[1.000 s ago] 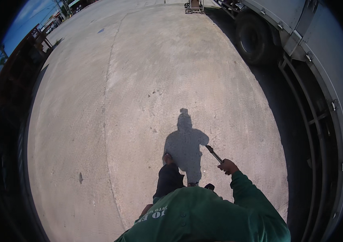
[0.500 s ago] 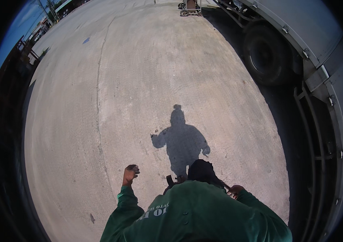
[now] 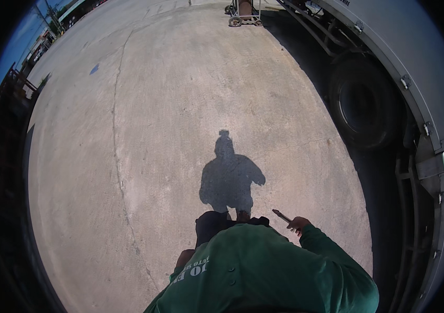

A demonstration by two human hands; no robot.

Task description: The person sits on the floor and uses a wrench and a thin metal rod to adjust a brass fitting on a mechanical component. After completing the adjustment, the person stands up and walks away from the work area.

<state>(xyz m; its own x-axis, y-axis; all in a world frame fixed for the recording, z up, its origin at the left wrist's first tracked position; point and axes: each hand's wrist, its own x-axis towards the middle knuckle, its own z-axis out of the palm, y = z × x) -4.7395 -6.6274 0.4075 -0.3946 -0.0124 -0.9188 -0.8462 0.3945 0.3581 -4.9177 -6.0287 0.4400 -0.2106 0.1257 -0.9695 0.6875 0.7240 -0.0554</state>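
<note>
My right hand (image 3: 299,224) is out in front of my body on the right, with its fingers closed round a slim, elongated hand tool (image 3: 281,215). The tool's narrow end points forward and left, over the concrete; its exact kind is too small to tell. Of my left hand (image 3: 184,257), just a patch of skin shows at the left side of my green shirt (image 3: 253,266). Its fingers are hidden behind the sleeve and body, so what it holds cannot be seen.
Pale concrete (image 3: 180,104) stretches ahead, carrying my shadow (image 3: 227,177). Along the right stands a truck with a grey body (image 3: 404,41), a large wheel (image 3: 360,101) and a low side rail (image 3: 407,208). A wheeled cart (image 3: 244,15) with a rusty cylinder stands far ahead.
I have moved forward along the truck, whose wheel now appears nearer. My left hand has swung down and back, mostly out of sight; my right hand has come forward, showing the tool.
</note>
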